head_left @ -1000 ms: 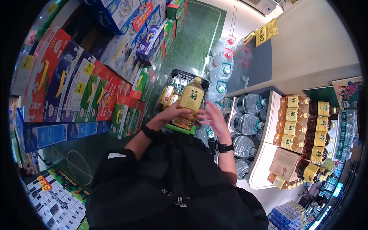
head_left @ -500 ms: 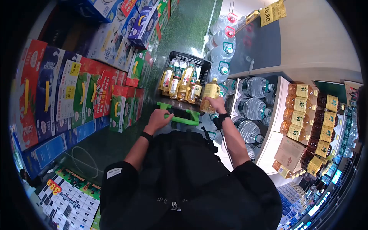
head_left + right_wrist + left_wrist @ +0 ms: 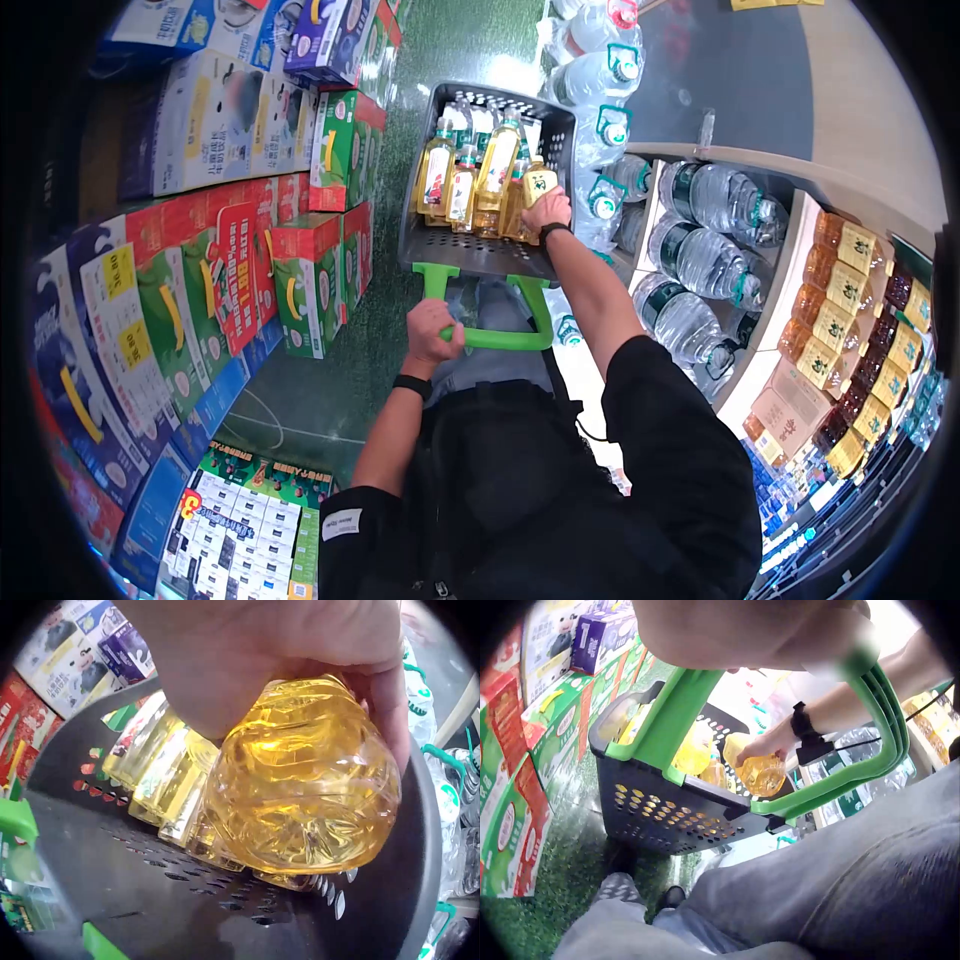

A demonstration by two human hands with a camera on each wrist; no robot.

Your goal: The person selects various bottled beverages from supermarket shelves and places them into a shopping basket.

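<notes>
bottle [image 3: 300,780]: cap and label hidden under right hand [image 3: 270,645] | left hand [image 3: 735,630]: cut by top edge, its fingers on handle [image 3: 889,727] unseen | price tag [image 3: 775,3]: cut by top edge | shelf bottles [image 3: 845,245]: labels too small to read

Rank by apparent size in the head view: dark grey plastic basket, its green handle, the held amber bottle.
1. Dark grey perforated plastic basket
2. Green plastic loop handle
3. Amber drink bottle in the right hand, partly hidden and farthest off, so less sure.

upright bottles [image 3: 465,185] fill the far half of the basket [image 3: 470,258], while its near floor lies free.
</notes>
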